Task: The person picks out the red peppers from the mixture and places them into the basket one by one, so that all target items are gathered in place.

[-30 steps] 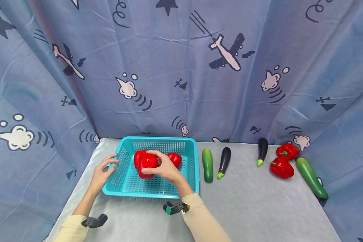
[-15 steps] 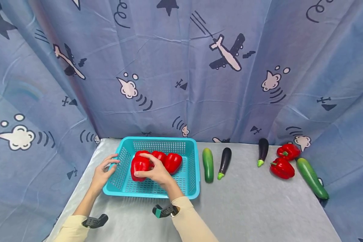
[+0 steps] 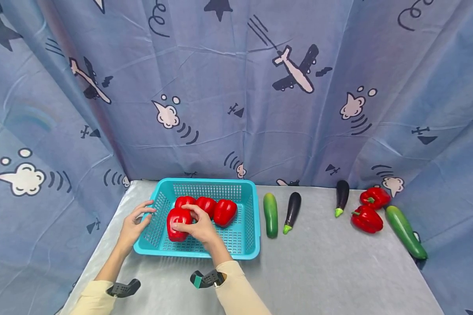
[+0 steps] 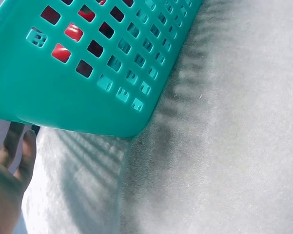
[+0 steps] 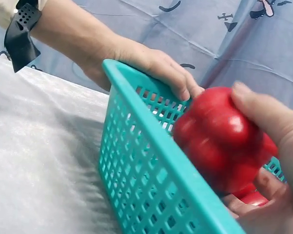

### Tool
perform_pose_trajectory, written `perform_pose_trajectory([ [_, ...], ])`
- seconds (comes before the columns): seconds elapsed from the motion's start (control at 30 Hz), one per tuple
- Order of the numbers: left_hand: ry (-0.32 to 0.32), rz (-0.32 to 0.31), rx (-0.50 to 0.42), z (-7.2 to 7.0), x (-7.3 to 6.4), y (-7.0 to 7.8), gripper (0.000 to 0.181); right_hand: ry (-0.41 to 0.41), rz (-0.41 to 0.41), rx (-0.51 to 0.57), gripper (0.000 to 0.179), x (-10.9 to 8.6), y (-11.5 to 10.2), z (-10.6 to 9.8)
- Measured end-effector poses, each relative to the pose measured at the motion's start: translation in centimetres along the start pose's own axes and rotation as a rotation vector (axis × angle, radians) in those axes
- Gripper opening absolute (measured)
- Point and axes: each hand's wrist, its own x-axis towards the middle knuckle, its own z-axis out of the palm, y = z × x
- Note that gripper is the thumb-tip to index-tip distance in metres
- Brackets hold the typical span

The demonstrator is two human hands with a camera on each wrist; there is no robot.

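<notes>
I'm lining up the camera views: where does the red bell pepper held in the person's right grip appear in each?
Head: left of centre, low; the held pepper is in the right grip, over the basket.
Left wrist: not identifiable; red patches at upper left show through the basket's holes.
Right wrist: right of centre, large, beyond the basket's near rim.
Shared landmark: the basket.

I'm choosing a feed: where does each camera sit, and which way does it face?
Head: worn there, facing forward and down at the basket; left hand and right hand show.
Left wrist: worn there, facing the basket's outer wall; left hand at lower left.
Right wrist: worn there, facing the held red pepper; both hands show.
Head and right wrist share that pepper, the basket and both hands.
</notes>
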Motion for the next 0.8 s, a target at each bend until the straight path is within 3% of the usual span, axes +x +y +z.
perform_pose_trajectory([
  [0.17,0.001,-0.017,0.007,-0.18,0.04,-1.09,0.019,-0.01,0.009,-0.053,0.053,-0.1,0.32,0.41],
  [0.8,0.002,-0.023,0.021,-0.29,0.08,-1.24,0.019,0.022,0.044,-0.057,0.049,0.54,0.74,0.88],
])
